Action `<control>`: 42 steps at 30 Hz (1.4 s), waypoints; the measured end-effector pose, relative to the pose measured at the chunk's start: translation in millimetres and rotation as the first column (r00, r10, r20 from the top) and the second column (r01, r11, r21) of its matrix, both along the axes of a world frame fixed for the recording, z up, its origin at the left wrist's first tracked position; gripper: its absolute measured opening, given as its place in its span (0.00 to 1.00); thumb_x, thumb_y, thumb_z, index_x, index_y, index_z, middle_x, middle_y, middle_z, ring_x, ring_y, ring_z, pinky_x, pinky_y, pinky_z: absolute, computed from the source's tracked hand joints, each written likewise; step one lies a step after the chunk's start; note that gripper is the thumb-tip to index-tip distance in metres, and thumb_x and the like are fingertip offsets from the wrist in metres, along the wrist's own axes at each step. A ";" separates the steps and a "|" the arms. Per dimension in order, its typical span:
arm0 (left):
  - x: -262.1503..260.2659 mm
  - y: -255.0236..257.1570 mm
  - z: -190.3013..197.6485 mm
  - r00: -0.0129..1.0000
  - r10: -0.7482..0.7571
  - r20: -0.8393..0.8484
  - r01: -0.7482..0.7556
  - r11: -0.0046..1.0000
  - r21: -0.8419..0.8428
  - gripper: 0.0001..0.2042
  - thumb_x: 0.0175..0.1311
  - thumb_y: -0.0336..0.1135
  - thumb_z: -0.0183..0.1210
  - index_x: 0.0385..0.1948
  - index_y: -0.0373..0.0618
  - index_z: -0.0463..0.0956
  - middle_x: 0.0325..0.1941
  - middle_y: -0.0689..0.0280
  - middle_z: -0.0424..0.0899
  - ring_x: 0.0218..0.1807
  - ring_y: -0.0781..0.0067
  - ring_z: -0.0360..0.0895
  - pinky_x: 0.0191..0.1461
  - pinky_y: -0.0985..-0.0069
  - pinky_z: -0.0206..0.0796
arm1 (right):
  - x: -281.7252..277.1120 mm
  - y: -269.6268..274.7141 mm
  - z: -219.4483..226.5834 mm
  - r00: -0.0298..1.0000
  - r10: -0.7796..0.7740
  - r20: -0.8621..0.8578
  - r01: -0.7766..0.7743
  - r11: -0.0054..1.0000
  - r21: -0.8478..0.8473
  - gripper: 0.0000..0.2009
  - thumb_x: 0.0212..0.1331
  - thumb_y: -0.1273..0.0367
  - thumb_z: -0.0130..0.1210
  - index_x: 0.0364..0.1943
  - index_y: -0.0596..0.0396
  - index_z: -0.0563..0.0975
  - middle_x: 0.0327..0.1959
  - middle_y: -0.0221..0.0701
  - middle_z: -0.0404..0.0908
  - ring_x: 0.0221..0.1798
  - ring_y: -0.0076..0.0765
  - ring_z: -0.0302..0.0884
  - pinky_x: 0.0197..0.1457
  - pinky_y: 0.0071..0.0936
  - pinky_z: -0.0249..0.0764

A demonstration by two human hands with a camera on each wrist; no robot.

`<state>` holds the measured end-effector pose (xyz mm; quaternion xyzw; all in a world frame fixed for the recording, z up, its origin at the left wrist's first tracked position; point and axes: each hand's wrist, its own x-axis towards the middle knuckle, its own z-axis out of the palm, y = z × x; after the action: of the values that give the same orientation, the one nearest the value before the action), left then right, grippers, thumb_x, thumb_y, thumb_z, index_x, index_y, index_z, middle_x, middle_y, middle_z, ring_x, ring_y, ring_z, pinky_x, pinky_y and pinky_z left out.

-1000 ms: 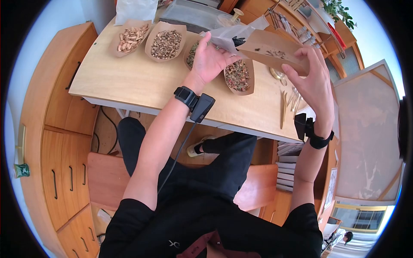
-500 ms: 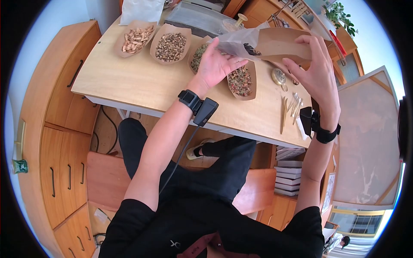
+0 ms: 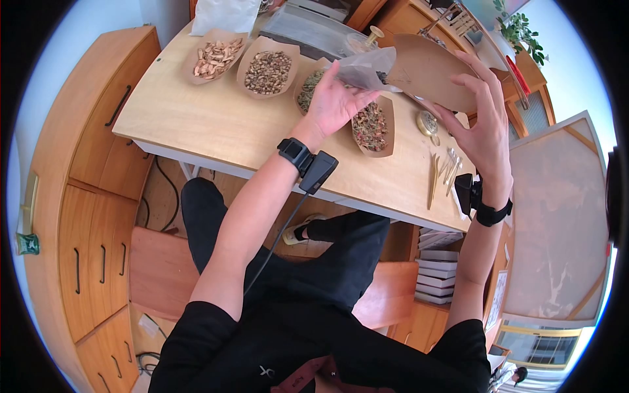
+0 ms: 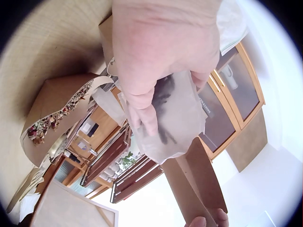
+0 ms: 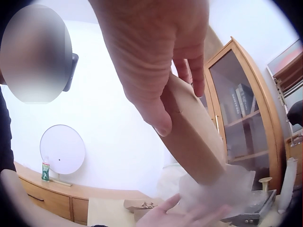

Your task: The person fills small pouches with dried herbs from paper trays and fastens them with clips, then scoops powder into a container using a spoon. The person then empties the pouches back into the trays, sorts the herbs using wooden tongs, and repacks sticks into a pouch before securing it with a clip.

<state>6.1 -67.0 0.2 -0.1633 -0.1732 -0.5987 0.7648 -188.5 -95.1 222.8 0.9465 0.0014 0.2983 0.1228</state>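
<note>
My left hand (image 3: 331, 105) holds a translucent bag (image 3: 367, 69) over the table, with thumb and fingers round it. Dark pieces (image 4: 165, 101) show through its side in the left wrist view. Between the thumb and fingers of my right hand (image 3: 488, 128) is a boat-shaped brown paper tray (image 3: 429, 72), tilted toward the bag, its narrow end at the bag's mouth. Only a few small bits show on the tray's inner face. Just below my hands stands another paper tray with a mixed, reddish dried herb blend (image 3: 370, 128); a greenish one (image 3: 308, 92) is partly hidden behind my left hand.
To the left are paper trays of pale dried slices (image 3: 218, 59) and brown chopped pieces (image 3: 267, 72). A round brass container (image 3: 427, 122), small metal tools (image 3: 451, 164) and wooden tweezers (image 3: 434, 182) lie at right. A grey box (image 3: 308, 33) and brass-coloured stand (image 3: 375, 34) are at the back.
The paper tray has tipped further toward the bag. Dark pieces that lay at its end by the bag's mouth have left its visible surface. Both hands keep their holds.
</note>
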 end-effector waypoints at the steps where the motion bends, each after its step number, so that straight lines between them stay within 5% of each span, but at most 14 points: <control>1: -0.1 0.0 0.2 1.000 0.001 0.000 -0.001 1.000 0.000 0.38 0.70 0.52 0.52 0.70 0.36 0.44 0.69 0.44 0.55 0.71 0.44 0.58 0.76 0.50 0.53 | -0.3 -0.6 -0.4 1.000 0.009 -0.004 -0.009 1.000 -0.029 0.24 0.39 0.78 0.69 0.45 0.53 0.74 0.62 0.33 0.72 0.60 0.47 0.71 0.59 0.39 0.73; 14: 0.0 1.9 2.1 1.000 -0.020 -0.004 0.020 1.000 -0.001 0.39 0.71 0.53 0.51 0.69 0.32 0.43 0.71 0.40 0.51 0.74 0.38 0.51 0.76 0.55 0.55 | -2.2 6.3 -2.5 0.996 0.063 -0.057 -0.068 0.994 -0.083 0.27 0.35 0.83 0.65 0.47 0.52 0.75 0.63 0.34 0.72 0.63 0.49 0.70 0.62 0.40 0.72; 23: 1.9 0.6 0.2 0.999 -0.040 -0.031 0.040 0.999 -0.008 0.40 0.69 0.54 0.53 0.69 0.33 0.44 0.71 0.39 0.50 0.74 0.38 0.50 0.73 0.56 0.61 | -29.7 -14.1 -21.8 0.985 0.049 0.164 -0.056 0.998 0.036 0.27 0.40 0.80 0.69 0.50 0.53 0.76 0.63 0.38 0.72 0.64 0.47 0.70 0.63 0.40 0.70; 25: 2.7 0.7 -0.5 0.997 -0.066 -0.051 0.064 0.997 -0.030 0.41 0.69 0.55 0.53 0.70 0.33 0.44 0.71 0.39 0.51 0.74 0.38 0.51 0.73 0.57 0.62 | -47.2 -20.1 -34.5 0.917 -0.201 0.345 0.137 0.970 0.200 0.25 0.44 0.78 0.70 0.50 0.54 0.76 0.63 0.39 0.70 0.64 0.46 0.69 0.63 0.39 0.70; 29: 1.5 3.7 3.3 1.000 -0.016 -0.013 0.016 1.000 -0.005 0.42 0.69 0.57 0.51 0.69 0.29 0.43 0.70 0.38 0.53 0.73 0.38 0.54 0.72 0.59 0.64 | -77.8 -36.6 -78.0 0.852 -0.308 0.423 0.060 0.861 0.506 0.24 0.47 0.73 0.71 0.50 0.54 0.75 0.62 0.39 0.69 0.65 0.44 0.68 0.62 0.35 0.69; 31: 0.6 5.6 6.0 0.999 -0.024 -0.035 0.024 1.000 0.006 0.43 0.69 0.58 0.51 0.69 0.28 0.43 0.70 0.37 0.53 0.73 0.39 0.54 0.72 0.59 0.64 | -94.2 -41.5 -107.1 0.755 -0.558 0.343 0.356 0.789 0.500 0.22 0.50 0.69 0.71 0.50 0.54 0.76 0.61 0.39 0.68 0.63 0.42 0.69 0.58 0.31 0.69; 34: 0.4 6.3 5.8 1.000 0.007 0.007 -0.007 1.000 0.016 0.43 0.69 0.58 0.50 0.68 0.27 0.43 0.70 0.37 0.52 0.73 0.39 0.53 0.72 0.60 0.64 | -110.6 -50.6 -154.2 0.735 -0.623 0.267 0.306 0.656 0.690 0.20 0.51 0.67 0.71 0.47 0.54 0.77 0.56 0.38 0.69 0.59 0.40 0.71 0.54 0.31 0.71; 40: -0.9 7.9 9.4 1.000 0.002 0.007 -0.002 1.000 0.025 0.43 0.69 0.59 0.50 0.67 0.25 0.45 0.69 0.38 0.57 0.70 0.40 0.60 0.72 0.58 0.63 | -101.6 -51.4 -213.1 0.703 -0.665 0.252 0.302 0.600 0.740 0.21 0.50 0.65 0.71 0.46 0.57 0.77 0.58 0.47 0.66 0.60 0.46 0.70 0.52 0.36 0.75; 42: -0.3 7.3 9.4 1.000 -0.001 -0.002 0.001 1.000 0.013 0.44 0.69 0.59 0.49 0.67 0.24 0.43 0.69 0.36 0.55 0.71 0.39 0.59 0.73 0.58 0.63 | -97.3 -42.2 -211.8 0.662 -0.733 0.159 0.371 0.504 0.780 0.23 0.49 0.64 0.72 0.47 0.58 0.76 0.62 0.52 0.62 0.63 0.51 0.67 0.58 0.38 0.72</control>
<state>5.8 -59.6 9.6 -0.1589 -0.1687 -0.5999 0.7658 -285.8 -137.3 11.1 0.7613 -0.4532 0.4386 -0.1504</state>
